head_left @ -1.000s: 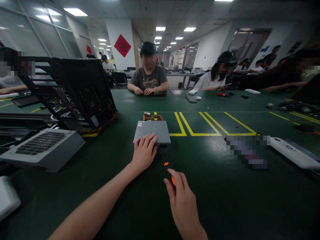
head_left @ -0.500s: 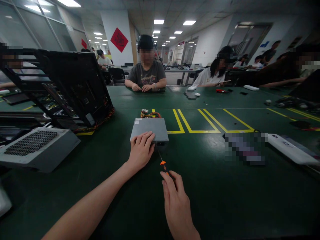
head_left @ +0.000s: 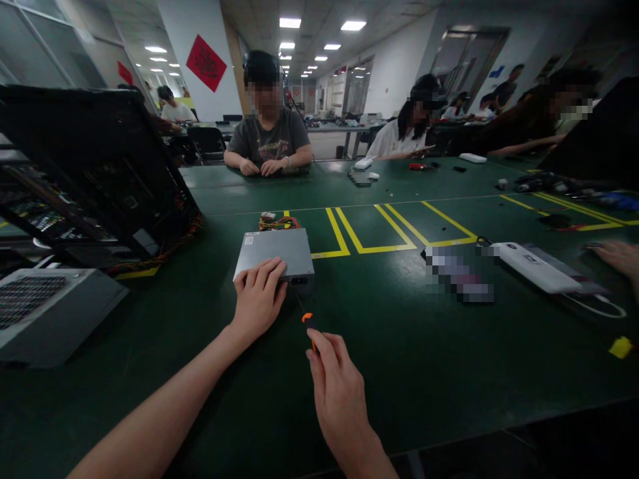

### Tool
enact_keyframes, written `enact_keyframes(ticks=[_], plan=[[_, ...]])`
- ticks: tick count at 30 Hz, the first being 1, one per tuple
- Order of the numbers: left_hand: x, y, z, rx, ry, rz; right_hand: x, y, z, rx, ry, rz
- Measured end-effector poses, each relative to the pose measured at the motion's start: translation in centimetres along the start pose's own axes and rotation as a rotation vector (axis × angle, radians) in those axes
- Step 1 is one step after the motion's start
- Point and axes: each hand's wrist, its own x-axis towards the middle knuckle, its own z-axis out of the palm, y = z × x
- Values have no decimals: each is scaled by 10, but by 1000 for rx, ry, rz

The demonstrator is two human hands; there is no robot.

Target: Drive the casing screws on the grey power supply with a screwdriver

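Observation:
A grey metal computer power supply [head_left: 277,245] lies flat on the green table in front of me, its socket side facing me. Several coloured wires [head_left: 280,223] bunch up behind it. My left hand [head_left: 259,294] holds it by the near left part, fingers over the top and thumb at the front side. In my right hand [head_left: 340,380] is an orange and black screwdriver [head_left: 308,320], gripped by the handle. Its thin shaft points up at the power supply's front side; whether the tip touches a screw there I cannot tell.
At left stand an open black computer case [head_left: 107,166] and a larger power supply [head_left: 84,322] with a grille. Rightward lie a blurred-out object [head_left: 462,274] and a white device [head_left: 534,266] with a cable. A person [head_left: 269,136] sits opposite; another person's hand [head_left: 616,256] enters at right.
The view has turned to the right, so everything sits further left in the picture. Both hands keep their hold, and another person's hand has come into view at the right edge.

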Motion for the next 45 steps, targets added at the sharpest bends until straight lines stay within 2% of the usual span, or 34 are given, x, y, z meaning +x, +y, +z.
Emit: enact_keyframes(ticks=[3, 6, 10, 15, 22, 30, 37, 42, 45], plan=[[0, 0, 0, 0, -2, -1, -1, -4, 2, 5, -11, -34], [0, 0, -1, 4, -11, -8, -2, -6, 4, 6, 35, -88], [0, 0, -3, 6, -30, -10, -1, 0, 3, 35, 63, -68], [0, -1, -4, 2, -32, -15, -1, 1, 3, 46, -20, -21], [0, -2, -5, 8, -45, -8, -9, -4, 14, -63, -39, -96], [-1, -3, -6, 23, -47, 2, -10, -1, 13, -27, -211, -22], [-2, -4, -5, 18, -36, -5, -9, -4, 11, 24, -239, 43], [-3, -6, -6, 44, -38, 4, -11, -2, 15, 23, -172, 11], [-3, -7, -6, 58, -45, 3, -13, 3, 18, -6, -203, 15]])
